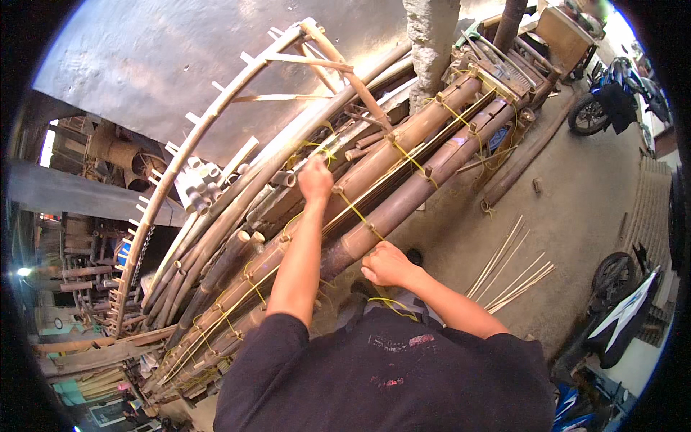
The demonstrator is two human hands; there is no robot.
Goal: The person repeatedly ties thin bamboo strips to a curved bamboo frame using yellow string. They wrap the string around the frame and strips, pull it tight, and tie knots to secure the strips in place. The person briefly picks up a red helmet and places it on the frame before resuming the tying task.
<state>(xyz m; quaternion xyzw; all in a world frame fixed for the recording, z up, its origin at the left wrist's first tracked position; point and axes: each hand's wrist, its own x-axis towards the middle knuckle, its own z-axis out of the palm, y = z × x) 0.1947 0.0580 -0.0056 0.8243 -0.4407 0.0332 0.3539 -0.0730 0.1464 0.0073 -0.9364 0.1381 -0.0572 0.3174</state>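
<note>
Two thick bamboo poles (pixel 450 160) run diagonally side by side in front of me, with long thin bamboo strips (pixel 389 170) lying between them. Bands of yellow cord (pixel 358 210) cross the poles at intervals, looped round short pegs. My left hand (pixel 315 180) is closed over the far pole, and a loose yellow-green strand (pixel 322 150) shows at its fingers. At the near pole's close side, my right hand (pixel 386 265) makes a fist; what it grips, if anything, is hidden. Another piece of yellow cord (pixel 392 305) hangs across my front.
A curved bamboo frame with pegs (pixel 216 101) leans by the grey wall. Stacked bamboo poles (pixel 216 248) lie at left. Loose thin sticks (pixel 515 277) rest on the floor at right. Motorcycles (pixel 612 97) stand along the right side, and a rough post (pixel 430 50) rises behind.
</note>
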